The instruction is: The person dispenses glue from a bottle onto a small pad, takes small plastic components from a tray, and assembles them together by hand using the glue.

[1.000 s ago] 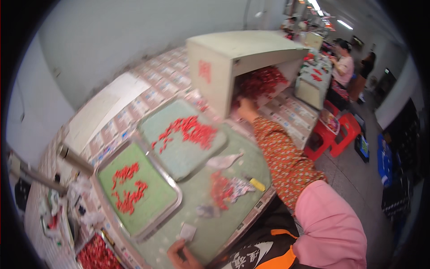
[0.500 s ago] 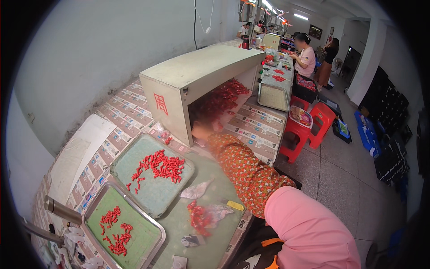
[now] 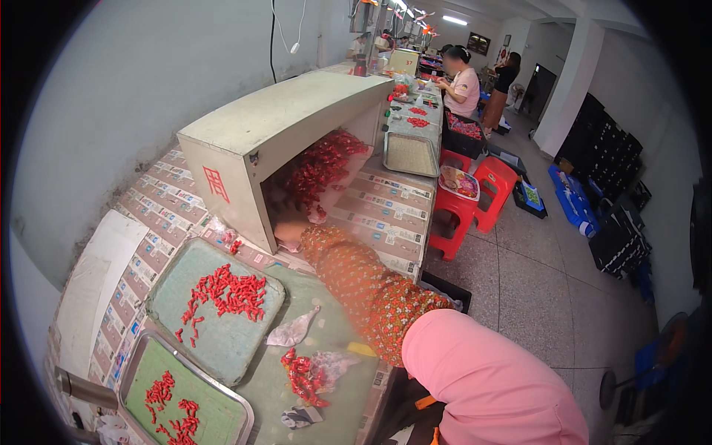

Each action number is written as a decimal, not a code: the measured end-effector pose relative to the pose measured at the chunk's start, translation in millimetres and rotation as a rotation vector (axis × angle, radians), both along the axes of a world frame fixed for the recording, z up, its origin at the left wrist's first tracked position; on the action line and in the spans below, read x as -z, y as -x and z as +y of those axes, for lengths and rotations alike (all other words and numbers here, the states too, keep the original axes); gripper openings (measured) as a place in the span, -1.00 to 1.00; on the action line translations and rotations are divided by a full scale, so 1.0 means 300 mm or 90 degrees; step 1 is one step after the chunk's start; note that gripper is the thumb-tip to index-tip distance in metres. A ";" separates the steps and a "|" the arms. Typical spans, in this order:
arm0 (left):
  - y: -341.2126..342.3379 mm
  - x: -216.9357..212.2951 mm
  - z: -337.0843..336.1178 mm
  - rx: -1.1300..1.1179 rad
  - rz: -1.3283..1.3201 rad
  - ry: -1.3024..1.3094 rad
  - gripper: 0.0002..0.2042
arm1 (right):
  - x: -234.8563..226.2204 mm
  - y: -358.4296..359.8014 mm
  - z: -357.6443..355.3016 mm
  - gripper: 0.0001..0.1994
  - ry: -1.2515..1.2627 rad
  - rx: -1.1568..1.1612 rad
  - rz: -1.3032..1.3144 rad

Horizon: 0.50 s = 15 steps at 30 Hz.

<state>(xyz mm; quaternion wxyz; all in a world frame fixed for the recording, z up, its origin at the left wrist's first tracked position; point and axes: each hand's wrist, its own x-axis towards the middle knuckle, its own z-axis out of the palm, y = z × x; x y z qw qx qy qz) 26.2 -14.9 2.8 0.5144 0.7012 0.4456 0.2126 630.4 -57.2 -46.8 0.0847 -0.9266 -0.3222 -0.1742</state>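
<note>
My right arm, in a pink sleeve with a flowered sleeve cover, reaches across the bench. My right hand is at the opening of a cream box-shaped cabinet, by its near side wall. Motion smears the hand, and its fingers do not show well enough to tell what they hold, if anything. Beyond the hand, inside the cabinet, lies a heap of small red shiny pieces on a pale sheet. My left hand is out of view.
A pale green tray and a metal-rimmed tray carry small red pieces. Red pieces in clear plastic and a crumpled bag lie nearer me. Red stools stand right of the bench; a co-worker sits farther along.
The view has swung, so the bench and cabinet sit farther left and slightly lower. My right hand stays at the cabinet's opening and has come slightly nearer its front edge.
</note>
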 end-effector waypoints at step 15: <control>0.001 -0.008 0.003 0.014 0.000 -0.020 -0.77 | -0.067 0.041 0.038 -0.38 -0.070 0.035 0.055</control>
